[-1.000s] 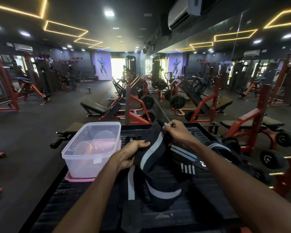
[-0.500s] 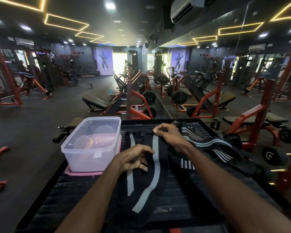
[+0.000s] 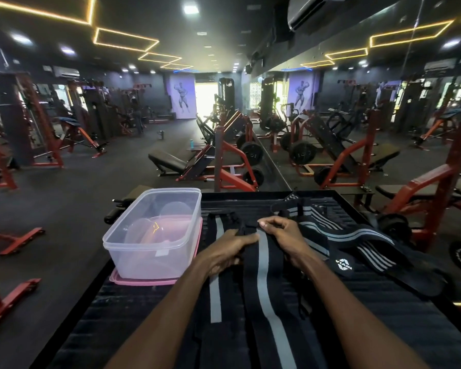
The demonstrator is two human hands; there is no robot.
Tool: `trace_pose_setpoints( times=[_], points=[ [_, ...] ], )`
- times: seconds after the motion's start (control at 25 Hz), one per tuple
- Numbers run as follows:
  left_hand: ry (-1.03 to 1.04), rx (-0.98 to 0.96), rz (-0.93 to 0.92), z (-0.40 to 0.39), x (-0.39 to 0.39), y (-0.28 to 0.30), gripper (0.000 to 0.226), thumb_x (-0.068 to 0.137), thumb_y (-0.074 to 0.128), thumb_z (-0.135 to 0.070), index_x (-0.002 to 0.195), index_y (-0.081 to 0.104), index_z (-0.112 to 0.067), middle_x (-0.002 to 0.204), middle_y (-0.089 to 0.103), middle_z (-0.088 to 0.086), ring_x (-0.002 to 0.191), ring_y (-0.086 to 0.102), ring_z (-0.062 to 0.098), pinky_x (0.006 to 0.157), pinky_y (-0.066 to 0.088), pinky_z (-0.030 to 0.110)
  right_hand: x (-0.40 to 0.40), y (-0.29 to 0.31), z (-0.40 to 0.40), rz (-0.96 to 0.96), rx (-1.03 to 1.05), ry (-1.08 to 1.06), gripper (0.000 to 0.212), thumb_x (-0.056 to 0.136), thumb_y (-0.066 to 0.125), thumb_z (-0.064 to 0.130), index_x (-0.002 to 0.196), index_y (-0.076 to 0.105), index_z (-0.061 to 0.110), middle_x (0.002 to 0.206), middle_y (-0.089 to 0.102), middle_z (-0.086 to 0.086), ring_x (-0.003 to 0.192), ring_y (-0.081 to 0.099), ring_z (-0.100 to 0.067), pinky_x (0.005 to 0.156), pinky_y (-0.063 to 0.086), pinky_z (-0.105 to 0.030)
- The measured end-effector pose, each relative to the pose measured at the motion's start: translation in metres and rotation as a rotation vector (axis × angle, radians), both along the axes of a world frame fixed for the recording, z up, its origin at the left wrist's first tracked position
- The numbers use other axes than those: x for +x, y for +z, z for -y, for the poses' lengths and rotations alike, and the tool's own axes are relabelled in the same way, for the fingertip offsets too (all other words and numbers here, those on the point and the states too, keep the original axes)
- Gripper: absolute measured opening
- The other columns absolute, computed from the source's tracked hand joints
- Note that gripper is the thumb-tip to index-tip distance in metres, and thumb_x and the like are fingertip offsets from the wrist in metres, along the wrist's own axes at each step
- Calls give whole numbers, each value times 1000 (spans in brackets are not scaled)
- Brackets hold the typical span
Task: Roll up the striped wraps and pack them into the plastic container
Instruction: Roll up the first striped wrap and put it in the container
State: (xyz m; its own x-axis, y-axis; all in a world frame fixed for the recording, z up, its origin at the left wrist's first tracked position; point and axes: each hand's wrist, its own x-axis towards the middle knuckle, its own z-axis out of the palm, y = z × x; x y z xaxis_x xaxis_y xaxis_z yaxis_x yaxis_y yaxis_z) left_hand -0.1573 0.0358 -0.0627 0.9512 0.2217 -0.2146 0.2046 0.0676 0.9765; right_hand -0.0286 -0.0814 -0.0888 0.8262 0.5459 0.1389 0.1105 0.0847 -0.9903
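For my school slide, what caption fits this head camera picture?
Both hands, left and right, pinch a striped wrap flat beside an empty plastic container.

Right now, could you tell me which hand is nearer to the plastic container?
Left. The left hand rests on the wrap just right of the plastic container; the right hand is farther right.

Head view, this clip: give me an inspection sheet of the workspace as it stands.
Surface: black ribbed mat.
Job's things: black wrap with grey stripes flat, unrolled; more striped wraps heaped right; clear plastic container, open, on its pink lid.
Clutter: nothing seen.
Grippers: left hand and right hand grip the wrap's far end.
Cables: nothing seen.
Surroundings: red gym machines, mirrored wall.
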Motion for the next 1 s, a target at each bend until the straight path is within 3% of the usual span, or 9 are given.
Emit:
trace_pose_setpoints(
  times=[0.08, 0.16, 0.32, 0.52, 0.68, 0.76, 0.88, 1.0],
  points=[
    [212, -18, 155, -2, 11, -4, 20, 89, 73, -23, 105, 72, -12, 103, 76, 9, 94, 73, 17, 77, 57, 25, -2, 0, -1, 35, -34, 64, 8, 92, 69, 11, 89, 77, 11, 94, 77, -8, 90, 70, -17, 87, 56, -31],
    [383, 134, 292, -7, 18, -14, 16, 85, 76, -18, 96, 74, -7, 97, 75, 9, 90, 70, 11, 76, 52, 16, -2, 0, -4, 71, -83, 107, 11, 93, 68, 16, 87, 76, 13, 89, 76, -3, 85, 70, -11, 80, 53, -25],
    [468, 289, 325, -13, 25, -31, 7, 84, 77, -20, 81, 77, -14, 82, 75, -3, 80, 68, 3, 76, 48, 14, 1, -5, -5, 247, -205, 115, 11, 95, 67, 22, 86, 73, 22, 86, 73, 5, 81, 65, -3, 75, 48, -19],
    [437, 274, 315, -19, 32, -40, 15, 86, 76, -26, 82, 76, -11, 85, 75, 5, 76, 66, 3, 66, 50, 11, 6, -9, -5, 392, -180, 39, 19, 87, 72, 3, 82, 69, 21, 85, 68, 5, 83, 62, -12, 78, 47, -24],
    [412, 210, 344, -19, 35, -41, 8, 84, 77, -22, 77, 76, -19, 82, 75, 0, 83, 68, 10, 80, 53, 24, 4, -9, -4, 411, -106, -1, 29, 82, 73, -4, 76, 69, 23, 80, 69, 6, 80, 64, -14, 76, 51, -25],
    [406, 210, 363, -18, 35, -38, 11, 83, 77, -11, 77, 75, -19, 78, 74, -7, 79, 68, 3, 76, 51, 17, 3, -9, -4, 349, -55, 12, 26, 81, 73, -8, 79, 72, 18, 82, 72, 2, 79, 68, -9, 76, 54, -20],
    [415, 224, 371, -19, 30, -35, 12, 83, 75, -4, 82, 74, -16, 79, 73, -11, 76, 67, -5, 71, 48, 8, 0, -8, -4, 228, -29, 46, 13, 84, 76, 2, 90, 76, 13, 90, 76, 0, 84, 69, -2, 80, 54, -16],
    [421, 229, 364, -22, 28, -34, 15, 82, 77, -4, 83, 74, -18, 80, 73, -13, 76, 66, -7, 69, 48, 8, 1, -8, -3, 262, -117, 61, 9, 86, 75, 8, 91, 77, 15, 81, 73, 8, 71, 63, 7, 70, 47, -11]
  ],
)
